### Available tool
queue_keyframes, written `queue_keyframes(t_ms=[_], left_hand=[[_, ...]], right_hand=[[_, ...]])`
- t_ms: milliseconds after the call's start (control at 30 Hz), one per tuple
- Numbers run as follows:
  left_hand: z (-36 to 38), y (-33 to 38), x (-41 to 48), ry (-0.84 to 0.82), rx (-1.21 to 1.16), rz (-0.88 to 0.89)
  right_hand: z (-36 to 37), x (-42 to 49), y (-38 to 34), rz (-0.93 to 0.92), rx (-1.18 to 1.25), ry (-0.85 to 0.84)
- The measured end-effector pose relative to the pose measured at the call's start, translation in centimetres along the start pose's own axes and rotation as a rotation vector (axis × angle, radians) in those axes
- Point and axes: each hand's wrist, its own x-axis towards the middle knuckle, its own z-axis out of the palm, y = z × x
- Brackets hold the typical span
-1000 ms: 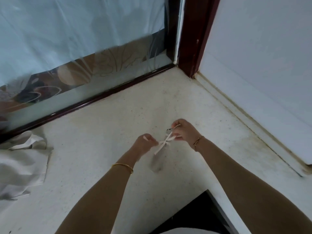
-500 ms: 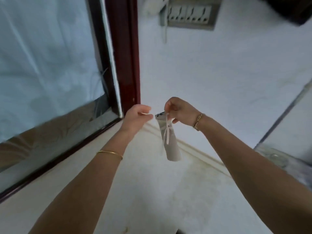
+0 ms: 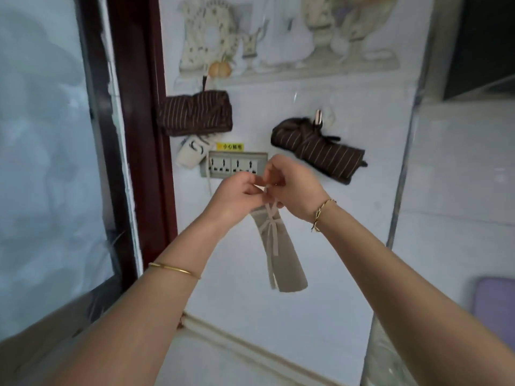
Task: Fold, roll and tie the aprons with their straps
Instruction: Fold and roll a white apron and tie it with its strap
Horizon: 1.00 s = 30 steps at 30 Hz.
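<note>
Lifted higher than before, the rolled beige apron (image 3: 287,263) hung before the wall (image 3: 334,246), under a folded striped apron (image 3: 195,112) and a tied striped apron (image 3: 317,147). Left hand (image 3: 237,196) and right hand (image 3: 295,190) pinched its strap (image 3: 271,225) at the top; the exact grip was hidden.

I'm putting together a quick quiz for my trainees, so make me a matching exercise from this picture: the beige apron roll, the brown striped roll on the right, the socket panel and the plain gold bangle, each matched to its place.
Things:
1. beige apron roll
2. right brown striped roll
3. socket panel
4. plain gold bangle

Places:
A. on the left wrist
B. on the wall, partly hidden behind the hands
C. dangling from the left hand and right hand
D. hanging tilted on the wall, right of the sockets

Pairs: 1-C, 2-D, 3-B, 4-A
</note>
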Motion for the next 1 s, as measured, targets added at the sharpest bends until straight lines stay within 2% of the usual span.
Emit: queue_keyframes(t_ms=[133,300,433,600,733,833,900,1000], left_hand=[[-0.8,4.0,3.0,0.034,-0.001,0.091],[-0.6,8.9,6.7,0.033,0.076,0.236],[1.0,10.7,8.9,0.031,0.073,0.227],[3.2,11.4,11.2,0.042,0.019,0.136],[4.0,11.5,12.9,0.038,-0.010,0.051],[4.4,11.3,13.8,0.049,-0.029,0.007],[4.7,11.4,14.4,0.061,-0.046,-0.017],[4.9,11.8,15.2,0.082,-0.039,-0.041]], right_hand=[[-3.6,2.4,-1.5,-0.073,-0.042,0.159],[-8.7,5.1,-2.1,-0.030,0.007,0.277],[-10.9,6.6,-1.0,0.042,0.029,0.281],[-12.7,8.7,1.0,0.088,0.004,0.252],[-13.5,10.7,2.5,0.090,-0.118,0.198],[-14.3,12.4,3.4,0.135,-0.230,0.039],[-14.8,13.5,5.1,0.130,-0.136,-0.016],[-15.1,14.5,7.4,0.126,-0.030,0.071]])
